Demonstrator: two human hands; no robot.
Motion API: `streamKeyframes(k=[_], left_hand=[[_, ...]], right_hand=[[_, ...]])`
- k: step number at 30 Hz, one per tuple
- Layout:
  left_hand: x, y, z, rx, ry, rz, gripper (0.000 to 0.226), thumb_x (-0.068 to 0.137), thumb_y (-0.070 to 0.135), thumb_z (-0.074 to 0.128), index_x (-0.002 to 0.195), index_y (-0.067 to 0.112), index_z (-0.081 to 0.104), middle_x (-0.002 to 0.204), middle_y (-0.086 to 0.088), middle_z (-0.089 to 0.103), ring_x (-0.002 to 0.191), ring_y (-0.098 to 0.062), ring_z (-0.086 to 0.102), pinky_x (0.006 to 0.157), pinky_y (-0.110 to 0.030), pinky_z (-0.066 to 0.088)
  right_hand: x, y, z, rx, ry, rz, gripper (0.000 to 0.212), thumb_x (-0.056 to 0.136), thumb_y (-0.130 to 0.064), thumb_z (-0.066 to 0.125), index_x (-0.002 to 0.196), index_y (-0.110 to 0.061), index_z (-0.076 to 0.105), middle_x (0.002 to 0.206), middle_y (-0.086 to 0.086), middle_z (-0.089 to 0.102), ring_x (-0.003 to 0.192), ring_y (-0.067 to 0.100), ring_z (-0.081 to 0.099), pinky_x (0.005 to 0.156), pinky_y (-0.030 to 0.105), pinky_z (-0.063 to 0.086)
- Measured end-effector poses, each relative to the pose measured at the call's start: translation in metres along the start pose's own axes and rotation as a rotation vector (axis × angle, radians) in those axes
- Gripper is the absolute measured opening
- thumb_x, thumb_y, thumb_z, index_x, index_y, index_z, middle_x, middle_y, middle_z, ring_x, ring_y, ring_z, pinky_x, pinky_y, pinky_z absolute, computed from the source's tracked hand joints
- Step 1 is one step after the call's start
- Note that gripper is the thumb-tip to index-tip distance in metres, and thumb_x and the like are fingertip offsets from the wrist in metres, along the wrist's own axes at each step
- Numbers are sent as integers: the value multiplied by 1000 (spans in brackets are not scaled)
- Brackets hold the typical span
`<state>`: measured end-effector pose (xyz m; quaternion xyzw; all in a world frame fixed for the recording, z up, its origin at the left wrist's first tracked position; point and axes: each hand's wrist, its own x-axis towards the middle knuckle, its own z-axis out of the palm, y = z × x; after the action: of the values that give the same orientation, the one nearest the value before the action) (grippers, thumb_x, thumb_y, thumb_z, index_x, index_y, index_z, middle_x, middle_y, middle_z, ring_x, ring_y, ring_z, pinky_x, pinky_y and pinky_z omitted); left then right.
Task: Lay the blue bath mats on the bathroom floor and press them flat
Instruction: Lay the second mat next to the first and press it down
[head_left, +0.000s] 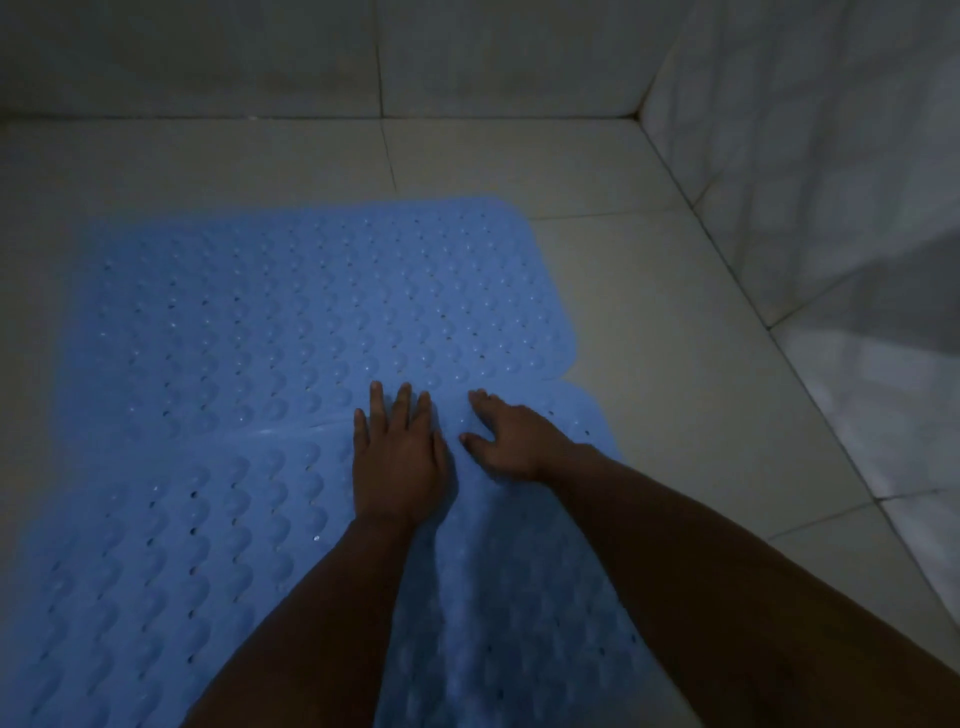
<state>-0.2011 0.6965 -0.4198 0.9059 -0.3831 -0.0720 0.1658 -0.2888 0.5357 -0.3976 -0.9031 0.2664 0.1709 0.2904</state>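
Two blue bumpy bath mats lie on the tiled floor. The far mat (311, 312) lies flat; the near mat (171, 545) meets it along a seam running left to right, its far edge slightly overlapping. My left hand (397, 457) rests palm down on the near mat at that seam, fingers spread and reaching onto the far mat. My right hand (506, 441) presses beside it, fingers apart, near the near mat's right far corner. Neither hand grips anything.
The pale tiled floor (649, 322) runs to a tiled wall at the back (467, 57) and another wall on the right (831, 182). Bare floor strips lie beyond and to the right of the mats. The light is dim.
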Motion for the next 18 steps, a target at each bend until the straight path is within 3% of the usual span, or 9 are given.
streamKeyframes(k=[2, 5, 8, 11, 15, 18], left_hand=[[0, 15, 1, -17, -26, 24, 73, 94, 43, 16, 153, 12, 46, 164, -13, 36, 157, -40, 16, 125, -59, 21], [2, 44, 9, -41, -85, 78, 76, 92, 44, 13, 155, 12, 42, 167, -13, 31, 158, -39, 12, 125, -58, 19], [5, 71, 26, -44, -140, 157, 71, 95, 42, 20, 155, 11, 44, 166, -16, 31, 156, -42, 17, 122, -62, 24], [8, 96, 51, -20, -176, 254, 68, 97, 42, 26, 154, 10, 45, 166, -18, 30, 154, -45, 22, 117, -66, 32], [7, 111, 85, 101, -204, 254, 82, 99, 62, 24, 162, 10, 24, 172, -14, 7, 159, -35, -1, 124, -65, 10], [3, 110, 93, 150, -168, 237, 89, 99, 70, 25, 163, 7, 19, 173, -14, 2, 160, -29, -4, 125, -61, 4]], right_hand=[[-2, 6, -18, 80, 201, 13, 61, 101, -40, 53, 156, -22, 36, 155, 9, 47, 140, 29, 47, 116, 42, 38], [-9, 25, -30, 111, 380, 32, 41, 101, -28, 52, 140, -19, 59, 140, 8, 63, 129, 29, 57, 109, 40, 45], [-13, 52, -40, 36, 394, 8, 34, 100, -25, 52, 130, -19, 66, 134, 7, 65, 127, 28, 58, 108, 39, 45], [-13, 79, -54, 37, 461, 16, 40, 95, -33, 44, 123, -18, 69, 129, 6, 68, 123, 28, 58, 106, 41, 47], [-6, 113, -50, 14, 559, 2, 40, 92, -34, 40, 114, -19, 70, 119, 4, 69, 117, 30, 59, 100, 44, 49], [0, 124, -41, 50, 621, -36, 40, 90, -34, 40, 109, -16, 71, 115, 6, 68, 114, 32, 59, 97, 47, 50]])
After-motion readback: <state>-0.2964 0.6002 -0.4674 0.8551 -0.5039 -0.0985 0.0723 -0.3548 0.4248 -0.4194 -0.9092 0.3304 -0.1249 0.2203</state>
